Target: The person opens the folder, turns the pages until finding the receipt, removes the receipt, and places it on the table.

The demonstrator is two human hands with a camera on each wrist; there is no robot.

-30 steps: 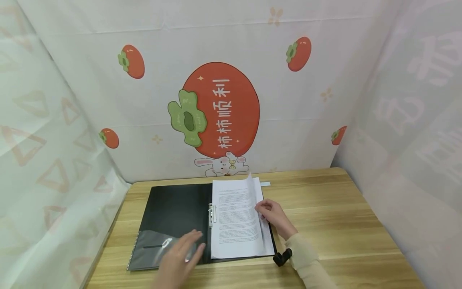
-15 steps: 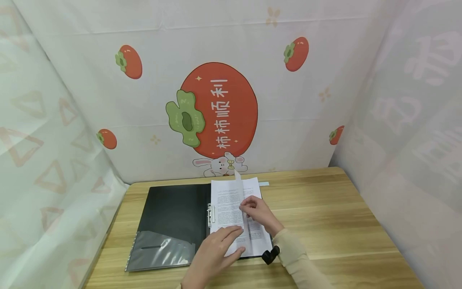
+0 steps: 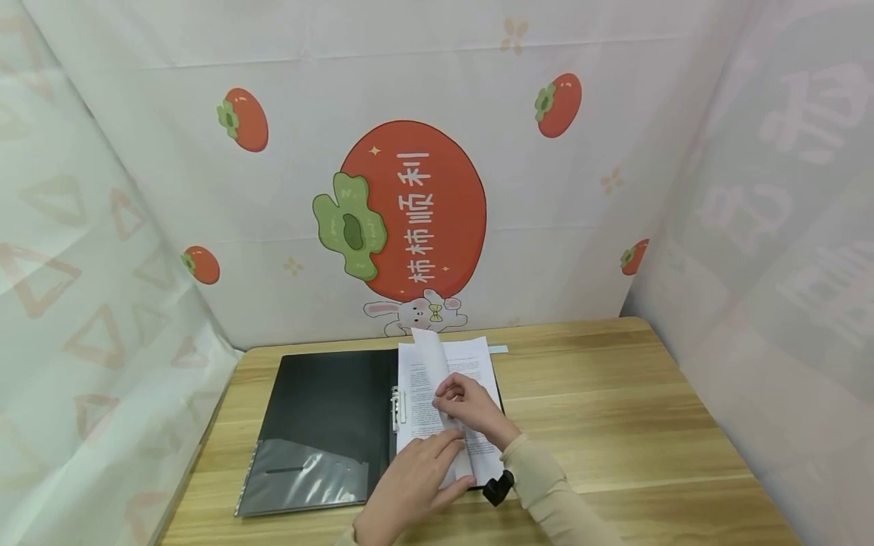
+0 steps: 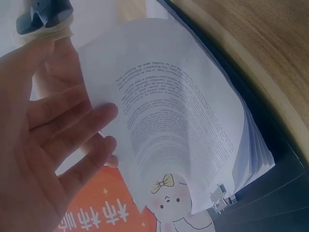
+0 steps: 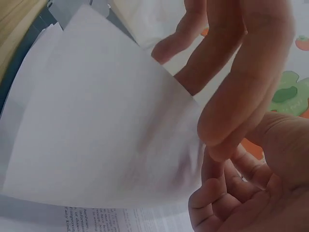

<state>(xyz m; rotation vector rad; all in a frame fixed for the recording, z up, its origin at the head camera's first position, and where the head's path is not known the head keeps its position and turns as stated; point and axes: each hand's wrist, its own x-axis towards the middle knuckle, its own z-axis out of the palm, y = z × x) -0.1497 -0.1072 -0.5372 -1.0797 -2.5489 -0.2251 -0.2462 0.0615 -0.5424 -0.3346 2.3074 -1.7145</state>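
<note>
A black ring binder (image 3: pixel 328 402) lies spread on the table, with a stack of printed paper (image 3: pixel 478 356) on its right side. The top sheet (image 3: pixel 430 360) stands curled up, bent toward the metal clip (image 3: pixel 399 409). My right hand (image 3: pixel 471 406) pinches this sheet near its right edge. My left hand (image 3: pixel 416 478) is over the lower part of the paper, fingers relaxed and fairly straight. In the left wrist view its fingertips overlap the edge of the curled sheet (image 4: pixel 159 101). The raised sheet (image 5: pixel 101 121) hides part of the stack in the right wrist view.
A clear pocket (image 3: pixel 307 474) covers the lower part of the binder's left cover. A pale blue tab (image 3: pixel 499 349) sticks out past the stack's top right corner. The wooden table (image 3: pixel 614 425) meets a patterned cloth wall (image 3: pixel 560 227) at the back.
My right hand has carried the sheet's edge leftward, so the sheet curls further over. From above the binder's left cover, my left hand has moved right to the paper, beside my right hand.
</note>
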